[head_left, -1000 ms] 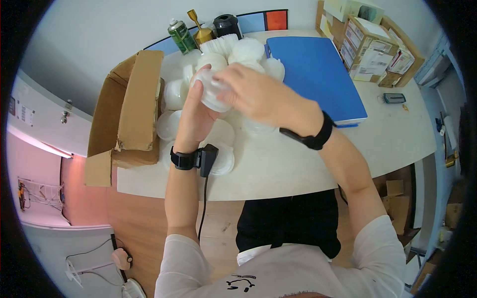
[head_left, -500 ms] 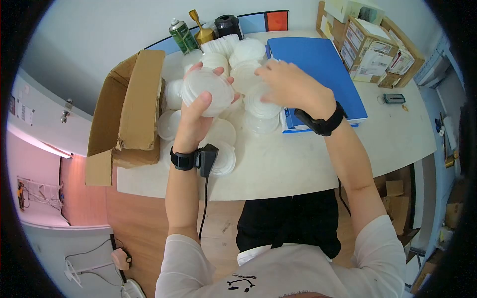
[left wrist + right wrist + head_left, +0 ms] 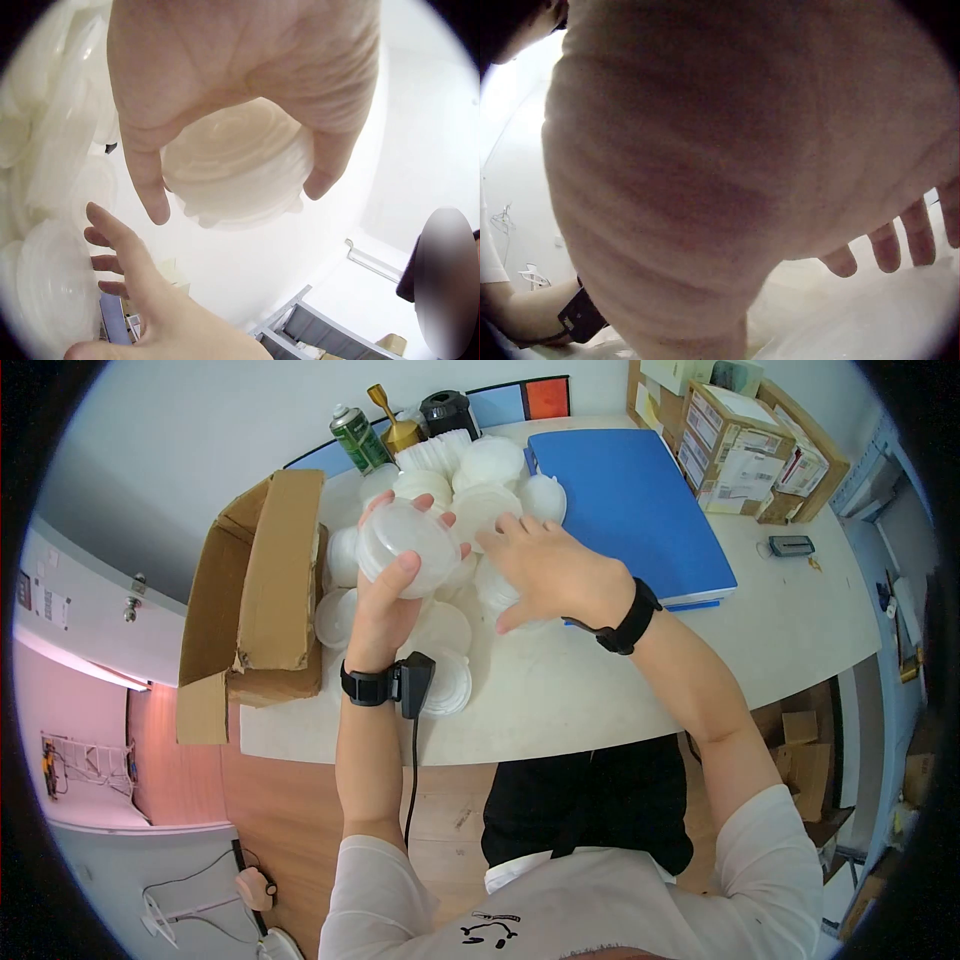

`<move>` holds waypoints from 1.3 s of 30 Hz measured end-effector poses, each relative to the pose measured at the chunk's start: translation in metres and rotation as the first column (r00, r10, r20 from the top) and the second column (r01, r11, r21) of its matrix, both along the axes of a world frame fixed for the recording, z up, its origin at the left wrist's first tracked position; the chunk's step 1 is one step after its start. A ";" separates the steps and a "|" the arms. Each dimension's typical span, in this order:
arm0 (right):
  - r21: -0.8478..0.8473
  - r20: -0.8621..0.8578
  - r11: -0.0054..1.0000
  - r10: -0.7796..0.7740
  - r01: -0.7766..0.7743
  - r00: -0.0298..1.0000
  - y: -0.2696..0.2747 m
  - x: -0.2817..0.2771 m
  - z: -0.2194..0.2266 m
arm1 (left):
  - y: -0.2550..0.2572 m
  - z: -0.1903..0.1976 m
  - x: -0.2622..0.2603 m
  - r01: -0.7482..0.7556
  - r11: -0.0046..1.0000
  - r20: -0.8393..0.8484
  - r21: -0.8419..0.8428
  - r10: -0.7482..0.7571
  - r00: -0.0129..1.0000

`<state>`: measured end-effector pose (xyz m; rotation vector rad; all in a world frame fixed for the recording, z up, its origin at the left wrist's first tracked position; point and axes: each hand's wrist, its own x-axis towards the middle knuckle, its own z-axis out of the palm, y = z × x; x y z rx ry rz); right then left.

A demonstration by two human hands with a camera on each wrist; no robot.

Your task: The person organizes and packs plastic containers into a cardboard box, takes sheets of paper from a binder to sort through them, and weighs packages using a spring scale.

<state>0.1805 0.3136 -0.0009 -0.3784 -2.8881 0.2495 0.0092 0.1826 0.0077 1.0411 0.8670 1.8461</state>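
The left hand [image 3: 388,610] grips a small stack of round translucent lids [image 3: 410,548], thumb across the front and fingertips round the far edge. In the left wrist view the stack [image 3: 236,165] sits between thumb and fingers of the left hand [image 3: 240,67]. The right hand [image 3: 560,572], fingers spread and holding nothing visible, hovers just right of it, over or beside other lids [image 3: 492,585]; whether it touches them cannot be told. In the right wrist view the right hand [image 3: 705,165] fills most of the picture.
More lids [image 3: 484,510] lie heaped behind the hands and some [image 3: 445,682] near the left wrist. An open cardboard box [image 3: 278,575] stands left, a blue folder [image 3: 630,510] right. A green can [image 3: 358,440] and parcels [image 3: 740,455] are at the back.
The right hand, over the held lids a second ago, moved right to the loose lids, then slightly back left and lower. The left hand has turned the stack's face more into view and keeps its grip.
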 end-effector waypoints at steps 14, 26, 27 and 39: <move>-0.286 0.106 0.958 0.058 -0.025 0.993 0.023 0.015 0.044 | 0.000 0.000 -0.001 0.014 1.000 -0.022 -0.006 -0.014 1.000; -0.378 -0.111 0.924 0.021 -0.062 0.994 0.033 0.020 0.056 | 0.000 -0.005 -0.006 0.133 0.991 0.002 0.011 -0.133 0.991; -0.379 -0.112 0.923 0.020 -0.062 0.994 0.033 0.019 0.056 | 0.000 -0.005 -0.007 0.136 0.991 0.007 0.009 -0.136 0.991; -0.315 -0.498 0.860 0.211 -0.402 0.841 0.010 -0.006 0.042 | -0.004 -0.009 0.000 0.028 0.995 -0.195 -0.097 -0.046 0.980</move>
